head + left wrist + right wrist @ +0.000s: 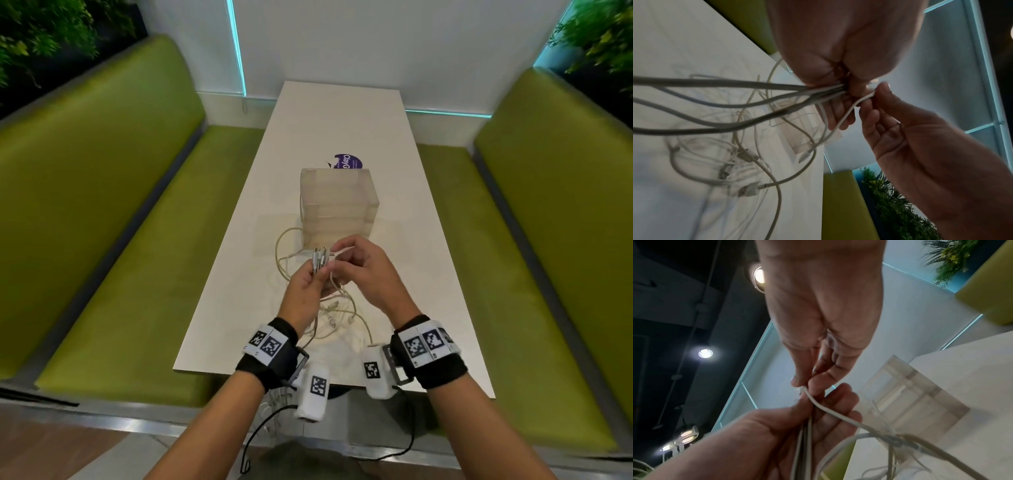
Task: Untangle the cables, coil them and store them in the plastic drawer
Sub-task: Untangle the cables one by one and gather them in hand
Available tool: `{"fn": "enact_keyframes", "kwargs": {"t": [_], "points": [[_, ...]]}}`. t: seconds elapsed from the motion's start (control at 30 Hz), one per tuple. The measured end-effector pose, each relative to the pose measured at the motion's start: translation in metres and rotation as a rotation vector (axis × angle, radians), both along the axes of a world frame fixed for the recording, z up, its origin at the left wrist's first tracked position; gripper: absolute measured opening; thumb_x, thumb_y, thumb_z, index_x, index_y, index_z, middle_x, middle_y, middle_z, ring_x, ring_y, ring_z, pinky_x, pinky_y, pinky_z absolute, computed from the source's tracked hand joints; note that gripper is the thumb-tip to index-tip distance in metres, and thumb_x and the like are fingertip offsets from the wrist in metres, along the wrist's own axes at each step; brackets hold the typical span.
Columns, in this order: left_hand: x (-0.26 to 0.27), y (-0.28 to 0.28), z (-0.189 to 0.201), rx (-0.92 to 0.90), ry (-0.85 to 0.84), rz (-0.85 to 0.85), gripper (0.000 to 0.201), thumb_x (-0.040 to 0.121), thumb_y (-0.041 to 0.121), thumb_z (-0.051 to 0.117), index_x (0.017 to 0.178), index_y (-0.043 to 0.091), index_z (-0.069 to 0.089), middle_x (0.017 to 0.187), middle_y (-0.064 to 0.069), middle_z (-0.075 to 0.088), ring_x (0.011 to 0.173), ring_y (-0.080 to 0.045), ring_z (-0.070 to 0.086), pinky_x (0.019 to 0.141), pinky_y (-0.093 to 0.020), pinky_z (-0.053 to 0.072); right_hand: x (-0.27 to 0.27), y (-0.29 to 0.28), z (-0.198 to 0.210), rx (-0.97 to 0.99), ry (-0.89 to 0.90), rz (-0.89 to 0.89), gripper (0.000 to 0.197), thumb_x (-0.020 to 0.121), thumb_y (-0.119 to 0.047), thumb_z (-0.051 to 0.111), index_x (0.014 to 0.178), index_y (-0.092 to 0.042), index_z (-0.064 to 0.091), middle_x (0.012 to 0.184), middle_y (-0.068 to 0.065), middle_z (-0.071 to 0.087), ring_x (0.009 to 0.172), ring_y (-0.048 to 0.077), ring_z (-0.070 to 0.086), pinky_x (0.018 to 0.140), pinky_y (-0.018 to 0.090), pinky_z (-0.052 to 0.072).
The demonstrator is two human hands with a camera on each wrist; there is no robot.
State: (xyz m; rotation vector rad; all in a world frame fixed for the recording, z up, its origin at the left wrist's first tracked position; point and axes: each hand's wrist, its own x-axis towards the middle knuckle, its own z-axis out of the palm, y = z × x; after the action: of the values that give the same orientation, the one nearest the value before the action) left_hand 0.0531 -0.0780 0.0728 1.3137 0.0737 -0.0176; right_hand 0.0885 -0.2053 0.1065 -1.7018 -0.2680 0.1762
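Note:
My left hand [317, 270] is raised above the table and grips a bundle of several white cable ends [319, 257], plugs pointing up. My right hand [337, 255] pinches one more white cable end [803, 388] between thumb and forefinger, right against that bundle. The left wrist view shows the gripped cables [777, 91] running out of my left hand [844, 91] down to a loose tangle with USB plugs [748, 191] on the table. The clear plastic drawer unit [337, 205] stands just beyond both hands, its drawers closed as far as I can tell.
The narrow white table [342, 120] carries a purple sticker [347, 161] behind the drawer unit. Green benches [102, 222] [548, 240] run along both sides. Loose cable loops [329, 318] lie between my wrists, close to the table's near edge.

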Motion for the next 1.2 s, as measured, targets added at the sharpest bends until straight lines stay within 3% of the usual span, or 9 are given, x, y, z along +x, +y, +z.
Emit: {"fn": "enact_keyframes", "kwargs": {"t": [0.23, 0.4, 0.53, 0.63, 0.7, 0.8, 0.9, 1.0, 1.2], "points": [[0.0, 0.008, -0.006, -0.027, -0.015, 0.008, 0.021, 0.099, 0.009, 0.044, 0.114, 0.014, 0.058, 0.104, -0.008, 0.069, 0.096, -0.019, 0.067, 0.091, -0.033, 0.053, 0.0, 0.014, -0.003, 0.049, 0.063, -0.138, 0.011, 0.081, -0.006, 0.071, 0.091, -0.009, 0.067, 0.089, 0.006, 0.065, 0.064, 0.022, 0.068, 0.073, 0.041, 0.058], [0.006, 0.018, -0.001, -0.053, -0.01, 0.126, 0.017, 0.1, 0.009, 0.041, 0.104, 0.009, 0.058, 0.104, -0.015, 0.069, 0.099, -0.026, 0.068, 0.089, -0.037, 0.054, -0.002, 0.007, -0.016, -0.115, 0.051, -0.101, 0.025, 0.086, -0.004, 0.062, 0.106, -0.018, 0.06, 0.103, 0.005, 0.06, 0.072, 0.015, 0.063, 0.063, 0.022, 0.052], [0.009, 0.029, 0.002, -0.102, 0.006, 0.176, 0.019, 0.1, 0.013, 0.04, 0.098, 0.009, 0.059, 0.103, -0.015, 0.069, 0.1, -0.025, 0.067, 0.093, -0.036, 0.051, -0.007, 0.007, -0.037, -0.203, 0.162, 0.128, 0.052, 0.079, -0.008, 0.072, 0.122, -0.027, 0.049, 0.109, 0.001, 0.06, 0.063, 0.01, 0.06, 0.053, 0.016, 0.044], [0.008, 0.029, 0.003, -0.139, 0.009, 0.165, 0.018, 0.1, 0.012, 0.041, 0.098, 0.008, 0.058, 0.1, -0.015, 0.07, 0.095, -0.022, 0.068, 0.088, -0.032, 0.053, -0.003, 0.025, -0.054, -0.324, 0.032, 0.08, 0.037, 0.078, -0.017, 0.074, 0.109, -0.022, 0.054, 0.111, -0.003, 0.06, 0.069, 0.005, 0.056, 0.068, 0.021, 0.043], [0.007, 0.028, 0.005, -0.147, 0.005, 0.159, 0.018, 0.1, 0.011, 0.041, 0.097, 0.008, 0.058, 0.098, -0.015, 0.07, 0.094, -0.021, 0.068, 0.086, -0.03, 0.054, -0.001, 0.034, -0.062, -0.371, -0.099, 0.072, 0.033, 0.085, -0.022, 0.067, 0.116, -0.025, 0.057, 0.113, -0.002, 0.059, 0.085, 0.009, 0.057, 0.078, 0.026, 0.044], [0.007, 0.029, 0.006, -0.125, 0.003, 0.149, 0.017, 0.099, 0.011, 0.042, 0.099, 0.005, 0.058, 0.098, -0.017, 0.069, 0.098, -0.027, 0.065, 0.087, -0.032, 0.052, 0.008, 0.038, -0.07, -0.502, -0.305, 0.029, 0.038, 0.094, -0.026, 0.054, 0.13, -0.038, 0.052, 0.113, -0.008, 0.056, 0.09, 0.007, 0.056, 0.075, 0.024, 0.047], [0.002, 0.029, 0.017, -0.143, -0.043, 0.096, 0.019, 0.1, 0.011, 0.038, 0.094, 0.005, 0.055, 0.079, -0.003, 0.072, 0.095, -0.025, 0.067, 0.09, -0.033, 0.051, 0.025, 0.035, -0.085, -0.774, -0.292, -0.001, 0.033, 0.095, -0.025, 0.05, 0.127, -0.028, 0.053, 0.103, -0.011, 0.051, 0.074, 0.01, 0.054, 0.066, 0.031, 0.049], [0.0, 0.035, 0.042, -0.23, -0.134, 0.111, 0.023, 0.1, 0.009, 0.033, 0.087, 0.007, 0.052, 0.064, 0.002, 0.061, 0.074, -0.019, 0.065, 0.085, -0.032, 0.053, 0.042, 0.016, -0.1, -0.897, -0.139, -0.036, 0.016, 0.094, -0.014, 0.046, 0.103, -0.009, 0.059, 0.102, 0.002, 0.05, 0.086, 0.029, 0.062, 0.073, 0.034, 0.048], [-0.001, 0.067, 0.064, -0.338, -0.196, 0.228, 0.022, 0.101, 0.011, 0.031, 0.089, 0.01, 0.049, 0.056, 0.005, 0.05, 0.058, -0.013, 0.058, 0.072, -0.031, 0.056, 0.059, -0.009, -0.104, -0.912, -0.131, -0.061, 0.029, 0.1, -0.023, 0.041, 0.093, -0.001, 0.058, 0.099, 0.015, 0.052, 0.083, 0.035, 0.056, 0.07, 0.037, 0.041]]}}
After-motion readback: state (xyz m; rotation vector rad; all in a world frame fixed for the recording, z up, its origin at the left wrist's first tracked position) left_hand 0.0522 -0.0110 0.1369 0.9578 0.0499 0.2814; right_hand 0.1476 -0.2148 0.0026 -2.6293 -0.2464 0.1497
